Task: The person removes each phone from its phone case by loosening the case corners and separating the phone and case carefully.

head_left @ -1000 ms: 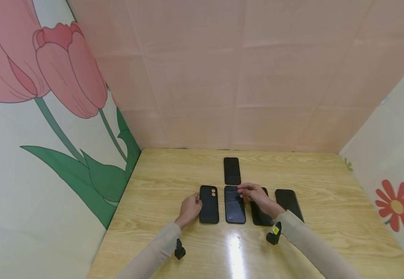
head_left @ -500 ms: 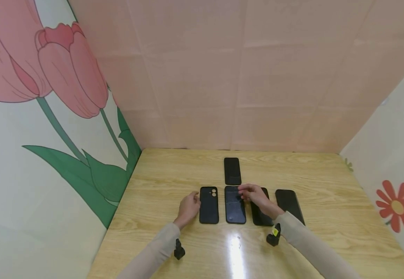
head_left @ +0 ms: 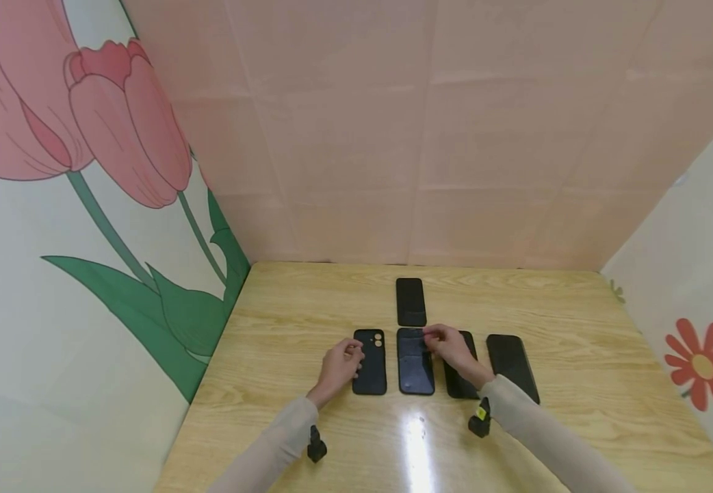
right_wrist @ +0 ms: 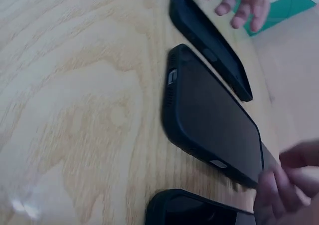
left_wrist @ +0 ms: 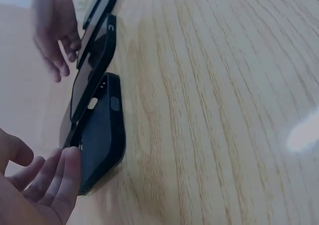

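Observation:
An empty black phone case lies with its hollow side up, camera holes at its far right corner. My left hand is at its left edge, fingers loosely bent; in the left wrist view, the fingertips overlap the case rim, and contact is unclear. To the right of the case lies a dark phone in a black case, screen up. My right hand hovers by this phone's far right corner, thumb and fingers close together. Nothing shows between them in the right wrist view, where the hand is partly cut off.
Another black phone lies behind the cased one. Two more dark phones, one partly under my right forearm and one farther right, lie on the wooden table. A pink backdrop rises behind.
My left hand drew slightly off the case's left edge, then came back over it to the right. My right hand has barely moved. The phones and the case stay where they were.

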`<state>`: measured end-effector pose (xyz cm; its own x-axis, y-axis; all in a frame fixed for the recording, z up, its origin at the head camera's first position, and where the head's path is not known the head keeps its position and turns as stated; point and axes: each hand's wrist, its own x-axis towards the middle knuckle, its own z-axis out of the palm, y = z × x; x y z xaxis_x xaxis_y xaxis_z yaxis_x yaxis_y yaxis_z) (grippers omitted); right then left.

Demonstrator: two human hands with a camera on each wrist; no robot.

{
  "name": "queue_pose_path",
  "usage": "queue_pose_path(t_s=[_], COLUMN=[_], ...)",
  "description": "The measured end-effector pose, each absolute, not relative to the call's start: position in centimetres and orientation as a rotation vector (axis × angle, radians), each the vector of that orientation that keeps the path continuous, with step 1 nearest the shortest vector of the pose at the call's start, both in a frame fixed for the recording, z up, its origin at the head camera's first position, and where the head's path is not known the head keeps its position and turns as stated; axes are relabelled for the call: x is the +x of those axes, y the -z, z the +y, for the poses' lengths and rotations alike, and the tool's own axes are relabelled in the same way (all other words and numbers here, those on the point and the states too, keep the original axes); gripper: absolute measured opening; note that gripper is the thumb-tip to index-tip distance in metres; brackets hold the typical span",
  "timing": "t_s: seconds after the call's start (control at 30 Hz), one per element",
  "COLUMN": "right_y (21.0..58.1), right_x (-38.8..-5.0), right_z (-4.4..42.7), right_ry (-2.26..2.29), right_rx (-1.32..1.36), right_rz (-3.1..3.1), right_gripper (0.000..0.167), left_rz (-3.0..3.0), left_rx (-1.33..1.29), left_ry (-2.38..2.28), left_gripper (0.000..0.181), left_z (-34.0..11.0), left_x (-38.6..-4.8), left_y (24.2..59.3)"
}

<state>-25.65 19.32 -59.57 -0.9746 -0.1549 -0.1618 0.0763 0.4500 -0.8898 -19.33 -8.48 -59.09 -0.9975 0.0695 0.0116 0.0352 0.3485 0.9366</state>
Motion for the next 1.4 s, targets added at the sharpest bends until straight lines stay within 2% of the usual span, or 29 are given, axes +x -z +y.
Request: queue_pose_path(t_s=[0.1,0.33,0.53,0.77,1.13,1.4], right_y=[59.8,60.1,60.3,60.4,60.5,60.3], right_x=[-25.8,-26.3,-26.3,-26.4,-26.9,-27.0], right_z=[19.3,18.7,18.2,17.9,17.7,18.0], right_ry=[1.361,1.009,0.854,0.761,0.854,1.084], right_rx=[-0.11,-0.234,-0.252,-0.262,-0.196,-0.027], right_rz=[2.663,2.849,2.849,2.862,2.841,2.752], right_gripper=[0.034,0.056,0.056,0.069,0.066,0.064], left_rz=[2.534,2.499,2.483,2.481,2.476,2.485], left_rx=[0.112,0.142,0.156,0.132,0.123,0.113], left_ry=[-1.783,-1.794,-1.783,-1.776,-1.791,-1.779], left_gripper=[0.023,0.023,0.023,0.024,0.023,0.023], left_z=[-8.4,-8.3,-8.2,-8.2,-8.2,-8.0], left_x=[-19.3,-19.3,-19.2,-19.1,-19.3,-19.2], left_y=[59.0,59.0,58.9,58.9,59.3,59.3])
